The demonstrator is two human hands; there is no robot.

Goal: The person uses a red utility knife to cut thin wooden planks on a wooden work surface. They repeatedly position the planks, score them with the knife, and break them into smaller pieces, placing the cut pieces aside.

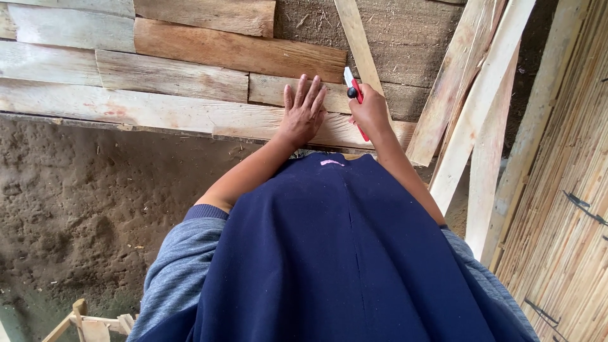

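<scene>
My left hand (303,114) lies flat, fingers spread, on a long pale wooden plank (158,113) that forms part of a stack of rough boards. Just to its right, my right hand (370,113) grips a red-and-white tool (354,95) with a black knob, its tip pointing up and away over the same plank. The lower end of the tool sticks out below my fist. My dark blue garment (342,253) and grey sleeves fill the lower middle of the view.
Several weathered boards (240,54) lie side by side beyond my hands. Loose slats (481,107) lean at the right. A reed or bamboo wall (563,209) runs down the right edge. Bare earth floor (82,209) lies left; a small wooden frame (88,323) sits bottom left.
</scene>
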